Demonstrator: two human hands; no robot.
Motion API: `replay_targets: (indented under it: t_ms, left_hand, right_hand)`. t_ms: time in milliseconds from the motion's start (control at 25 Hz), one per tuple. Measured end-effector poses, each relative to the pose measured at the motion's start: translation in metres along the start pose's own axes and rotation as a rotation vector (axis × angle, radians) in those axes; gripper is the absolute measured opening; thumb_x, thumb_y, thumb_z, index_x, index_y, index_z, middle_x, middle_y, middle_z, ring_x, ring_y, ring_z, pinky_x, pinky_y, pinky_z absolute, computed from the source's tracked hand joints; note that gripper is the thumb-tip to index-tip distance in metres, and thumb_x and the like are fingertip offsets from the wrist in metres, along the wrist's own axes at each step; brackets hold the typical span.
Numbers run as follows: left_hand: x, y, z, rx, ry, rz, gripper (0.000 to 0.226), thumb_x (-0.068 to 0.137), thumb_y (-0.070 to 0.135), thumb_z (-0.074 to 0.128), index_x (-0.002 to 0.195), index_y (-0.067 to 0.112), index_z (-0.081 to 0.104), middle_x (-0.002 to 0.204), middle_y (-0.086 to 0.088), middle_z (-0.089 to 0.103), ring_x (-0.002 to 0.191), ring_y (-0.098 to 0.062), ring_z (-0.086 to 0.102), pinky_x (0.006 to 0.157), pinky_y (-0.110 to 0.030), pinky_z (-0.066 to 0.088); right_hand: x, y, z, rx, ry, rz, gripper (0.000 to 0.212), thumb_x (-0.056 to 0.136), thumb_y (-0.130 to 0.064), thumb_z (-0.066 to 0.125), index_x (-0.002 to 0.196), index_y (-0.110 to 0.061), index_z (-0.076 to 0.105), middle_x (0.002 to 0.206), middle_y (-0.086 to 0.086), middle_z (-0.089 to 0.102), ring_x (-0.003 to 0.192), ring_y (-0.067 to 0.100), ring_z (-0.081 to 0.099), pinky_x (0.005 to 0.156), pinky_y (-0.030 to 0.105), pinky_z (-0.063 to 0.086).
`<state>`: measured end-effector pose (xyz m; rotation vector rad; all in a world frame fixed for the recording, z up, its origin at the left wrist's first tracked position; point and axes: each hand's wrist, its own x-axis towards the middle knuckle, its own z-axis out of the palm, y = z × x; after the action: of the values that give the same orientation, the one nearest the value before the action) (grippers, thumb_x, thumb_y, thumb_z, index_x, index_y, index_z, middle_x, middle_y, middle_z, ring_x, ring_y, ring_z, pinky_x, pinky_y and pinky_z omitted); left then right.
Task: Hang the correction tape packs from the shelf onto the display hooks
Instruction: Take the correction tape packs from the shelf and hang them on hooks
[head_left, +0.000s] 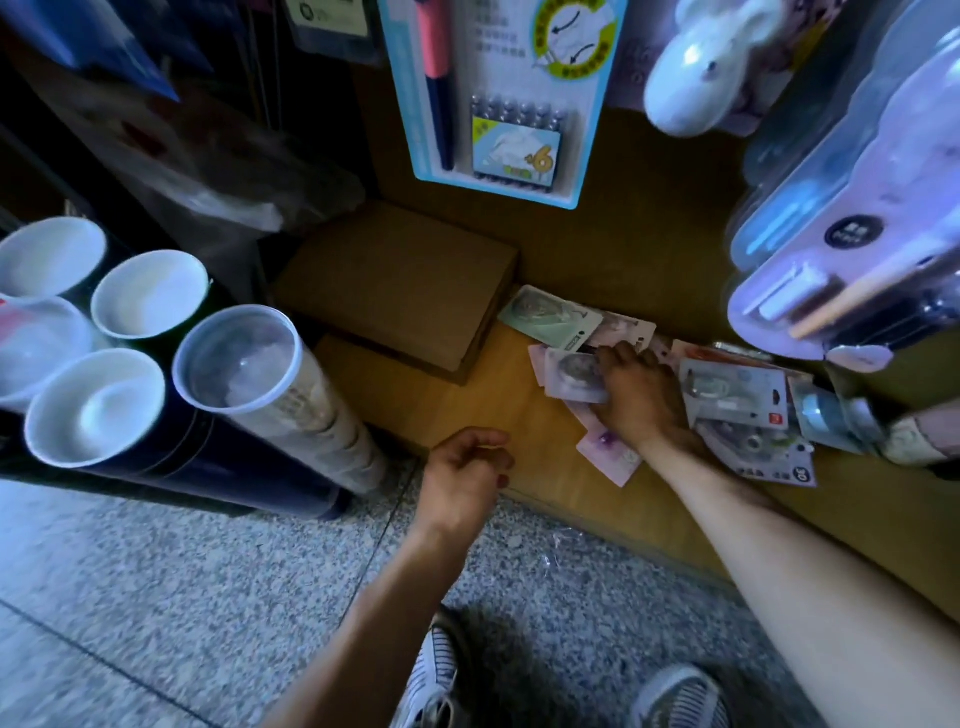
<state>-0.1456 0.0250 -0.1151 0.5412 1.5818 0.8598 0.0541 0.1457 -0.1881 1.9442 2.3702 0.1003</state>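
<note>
Several correction tape packs lie in a loose pile on the low wooden shelf (467, 395). A pink pack (574, 371) sits under the fingers of my right hand (641, 397), which grips it at the pile's left side. A green pack (550, 314) lies just behind it, and a grey pack (737, 389) lies to the right. Another pink pack (608, 452) pokes out below my wrist. My left hand (465, 475) hovers over the shelf's front edge with loosely curled fingers, holding nothing. No display hooks are plainly visible.
Two brown cardboard boxes (400, 280) stand at the shelf's back left. Stacked cups in tubes (239, 358) stand on the left. A blue pen blister card (493, 98) and clear packs (852, 223) hang overhead. Speckled floor (208, 597) and my shoes lie below.
</note>
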Motion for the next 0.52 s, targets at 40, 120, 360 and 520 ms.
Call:
replay_targets:
  t_ms: [40,120,360,520]
  left_hand:
    - [-0.001,-0.002,0.0,-0.001,-0.006,0.004,0.022,0.086,-0.003,0.052,0.096,0.007,0.069,0.099,-0.018,0.069,0.079,-0.019,0.059,0.052,-0.014,0.046]
    - [-0.002,-0.002,0.004,-0.026,-0.009,0.009,0.021,0.088,0.0,0.052,0.093,0.012,0.069,0.1,-0.016,0.069,0.081,-0.02,0.059,0.057,-0.018,0.046]
    - [-0.003,0.001,0.02,-0.272,-0.036,-0.189,0.036,0.082,0.026,0.072,0.116,0.022,0.061,0.106,-0.009,0.071,0.096,-0.027,0.068,0.077,-0.038,0.052]
    - [-0.01,-0.005,0.021,-0.164,-0.044,-0.115,0.03,0.077,-0.004,0.071,0.107,0.0,0.068,0.107,-0.022,0.07,0.094,-0.034,0.067,0.087,-0.046,0.052]
  right_hand:
    - [-0.006,-0.002,-0.001,0.015,0.053,-0.031,0.036,0.078,-0.017,0.067,0.113,-0.012,0.058,0.108,0.014,0.063,0.095,0.037,0.061,0.076,0.042,0.051]
    - [-0.018,-0.003,-0.005,0.091,0.18,-0.117,0.041,0.072,-0.008,0.07,0.112,-0.011,0.061,0.107,0.013,0.065,0.094,0.036,0.062,0.076,0.044,0.052]
    - [-0.084,-0.026,-0.017,0.335,0.341,-0.395,0.051,0.078,0.003,0.059,0.125,-0.016,0.063,0.128,0.01,0.061,0.108,0.03,0.057,0.088,0.037,0.049]
    - [-0.091,-0.017,-0.011,0.318,0.287,-0.312,0.079,0.069,0.011,0.068,0.141,-0.015,0.047,0.141,0.01,0.053,0.125,0.029,0.051,0.102,0.04,0.041]
